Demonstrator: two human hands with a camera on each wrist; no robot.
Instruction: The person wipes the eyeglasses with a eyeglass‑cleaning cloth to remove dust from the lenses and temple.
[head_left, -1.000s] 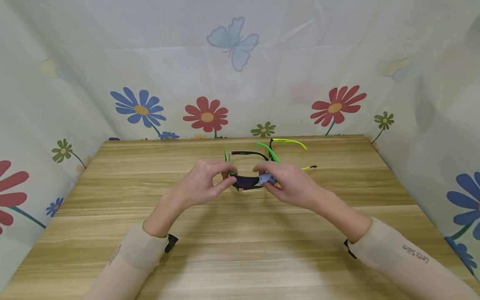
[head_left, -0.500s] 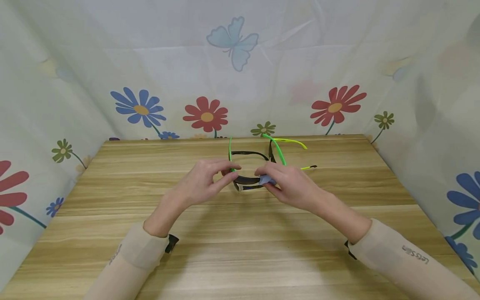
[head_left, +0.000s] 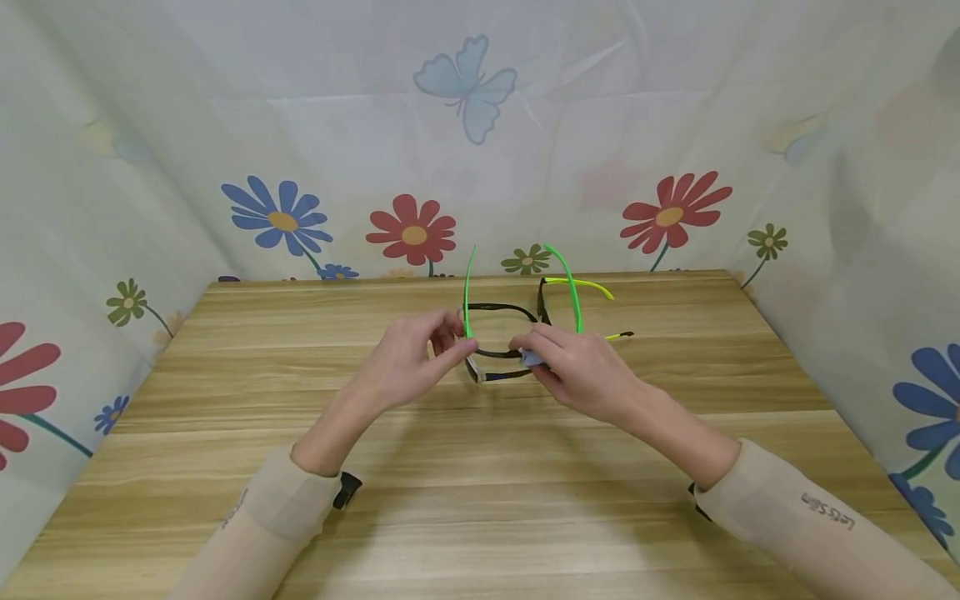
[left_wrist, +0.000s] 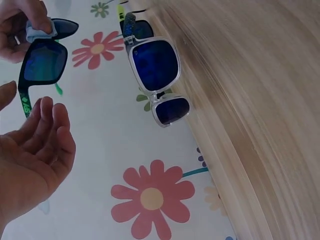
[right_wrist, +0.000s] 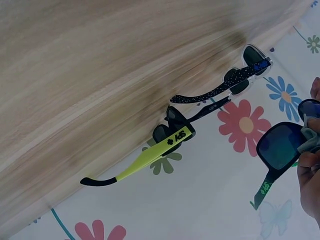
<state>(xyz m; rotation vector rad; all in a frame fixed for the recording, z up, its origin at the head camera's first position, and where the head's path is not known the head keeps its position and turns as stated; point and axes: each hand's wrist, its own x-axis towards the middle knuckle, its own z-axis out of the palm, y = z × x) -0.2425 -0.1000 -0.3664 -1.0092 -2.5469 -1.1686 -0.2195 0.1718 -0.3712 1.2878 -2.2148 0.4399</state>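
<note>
Dark-lensed sunglasses with green temples [head_left: 574, 296] are held up above the table, temples pointing away and upward. My right hand [head_left: 581, 367] pinches a small light-blue cloth [head_left: 531, 357] against them; in the left wrist view the cloth [left_wrist: 41, 31] lies across the bridge between the lenses. My left hand [head_left: 408, 362] is at the left hinge, thumb close to the frame corner and fingers loosely bent. In the left wrist view a gap shows between those fingers [left_wrist: 55, 120] and the lens [left_wrist: 46, 62]. Part of the right lens is hidden by the right hand and cloth.
White-framed sunglasses [left_wrist: 155, 65] with blue lenses and dark speckled temples lie on the wooden table [head_left: 480, 500], just beyond the hands. Black sunglasses with yellow temples [right_wrist: 165, 140] lie beside them to the right. A flower-printed curtain [head_left: 480, 167] closes off the back and sides.
The green-templed sunglasses have tipped, their temples swinging upward and slightly right. My left fingers have loosened and spread from the frame. The right hand keeps its pinch on the cloth.
</note>
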